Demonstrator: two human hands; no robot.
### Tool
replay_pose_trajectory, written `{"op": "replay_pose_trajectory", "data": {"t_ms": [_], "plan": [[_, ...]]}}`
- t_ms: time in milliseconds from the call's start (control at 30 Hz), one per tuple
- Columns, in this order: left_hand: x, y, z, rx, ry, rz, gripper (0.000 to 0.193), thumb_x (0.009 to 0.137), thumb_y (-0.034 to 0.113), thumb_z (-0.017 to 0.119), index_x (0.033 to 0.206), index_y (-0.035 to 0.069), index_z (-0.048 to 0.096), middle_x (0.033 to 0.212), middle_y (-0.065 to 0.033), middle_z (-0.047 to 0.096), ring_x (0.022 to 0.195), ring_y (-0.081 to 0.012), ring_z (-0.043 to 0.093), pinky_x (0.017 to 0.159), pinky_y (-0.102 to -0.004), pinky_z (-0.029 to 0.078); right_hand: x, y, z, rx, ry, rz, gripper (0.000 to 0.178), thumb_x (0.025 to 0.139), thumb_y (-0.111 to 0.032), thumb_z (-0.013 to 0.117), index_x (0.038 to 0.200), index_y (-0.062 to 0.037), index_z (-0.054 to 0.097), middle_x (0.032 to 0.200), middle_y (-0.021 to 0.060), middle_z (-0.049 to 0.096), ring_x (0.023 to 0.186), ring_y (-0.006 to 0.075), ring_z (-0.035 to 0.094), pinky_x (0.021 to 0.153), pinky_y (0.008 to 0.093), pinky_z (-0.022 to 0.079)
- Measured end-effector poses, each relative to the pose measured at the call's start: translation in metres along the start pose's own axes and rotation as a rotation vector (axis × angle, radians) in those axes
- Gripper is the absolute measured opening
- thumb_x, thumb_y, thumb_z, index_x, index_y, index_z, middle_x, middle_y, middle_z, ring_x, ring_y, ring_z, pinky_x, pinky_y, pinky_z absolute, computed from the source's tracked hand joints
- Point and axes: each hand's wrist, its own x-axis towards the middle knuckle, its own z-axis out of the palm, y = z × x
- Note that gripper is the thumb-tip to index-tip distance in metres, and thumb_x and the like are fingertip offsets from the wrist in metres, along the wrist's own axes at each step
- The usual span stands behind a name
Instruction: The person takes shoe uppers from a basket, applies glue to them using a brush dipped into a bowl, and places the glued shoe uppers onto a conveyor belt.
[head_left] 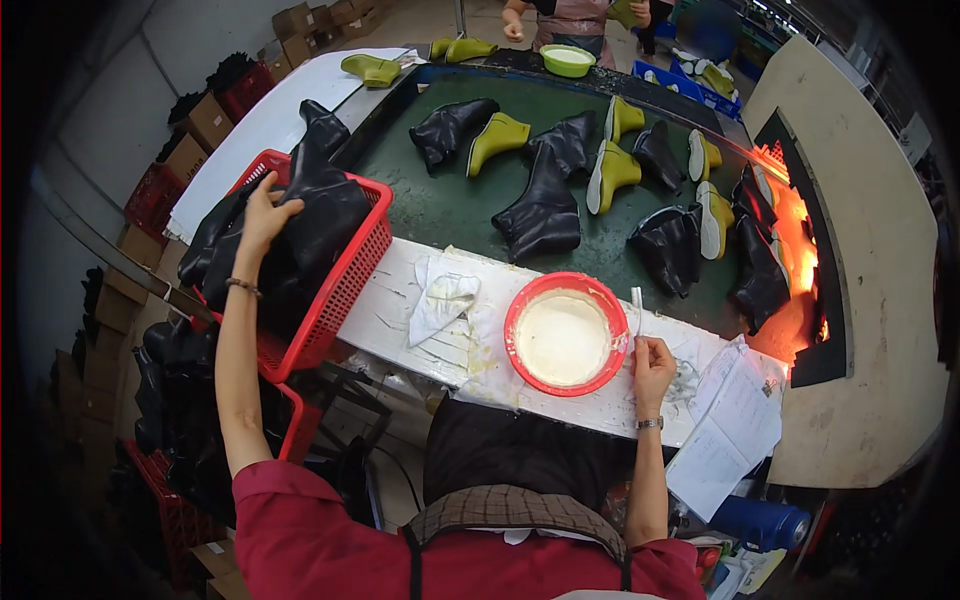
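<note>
My left hand (262, 215) lies over the black boots (318, 205) heaped in a red plastic basket (345, 260). Its thumb and fingers are spread against the boots, not visibly wrapped around one. At the right, my right hand (653, 372) is closed on a slim white brush (637, 305) held upright. Just left of that hand stands a red bowl (517, 372) with cream-coloured paste (562, 337) in it. Beyond the bowl, black boots (540, 212) and lime-green boots (613, 178) lie on a dark green conveyor belt (420, 215).
A glowing orange heater opening (800, 250) takes in the belt's right end. A crumpled cloth (443, 300) and paper sheets (728, 425) lie on the white ledge (385, 325). Across the belt, another person (575, 25) stands behind a green bowl (568, 62). Red crates (165, 500) stand lower left.
</note>
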Motion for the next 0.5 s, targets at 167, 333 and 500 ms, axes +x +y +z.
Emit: {"op": "replay_pose_trajectory", "data": {"t_ms": [167, 333, 500], "plan": [[-0.009, 0.056, -0.053, -0.26, -0.177, 0.183, 0.065, 0.079, 0.012, 0.081, 0.14, -0.001, 0.061, 0.139, -0.0164, 0.064, 0.132, -0.0225, 0.057, 0.112, -0.0356, 0.043, 0.003, 0.0, -0.001, -0.036, 0.046, -0.026, 0.015, 0.1, -0.013, 0.068, 0.093, 0.0, 0.069, 0.071, -0.0049, 0.062, 0.058, 0.001, 0.049, 0.052, 0.0195, 0.037], [-0.044, 0.052, -0.09, -0.091, -0.429, 0.18, 0.062, 0.072, 0.003, 0.079, 0.133, 0.003, 0.067, 0.126, -0.0093, 0.071, 0.11, -0.0197, 0.069, 0.098, -0.0325, 0.054, 0.003, -0.004, 0.012, -0.079, -0.003, -0.026, 0.011, 0.098, -0.01, 0.068, 0.093, 0.0, 0.07, 0.072, -0.0034, 0.062, 0.061, 0.0023, 0.051, 0.055, 0.0202, 0.039], [-0.036, 0.035, -0.038, 0.375, -0.381, 0.372, 0.043, 0.068, 0.0, 0.076, 0.11, 0.011, 0.08, 0.108, -0.0107, 0.078, 0.092, -0.0221, 0.072, 0.083, -0.0342, 0.057, -0.001, 0.007, -0.005, -0.116, 0.051, -0.094, 0.015, 0.101, -0.013, 0.065, 0.092, -0.0017, 0.069, 0.069, -0.0055, 0.056, 0.057, 0.0024, 0.043, 0.05, 0.0216, 0.034]]}}
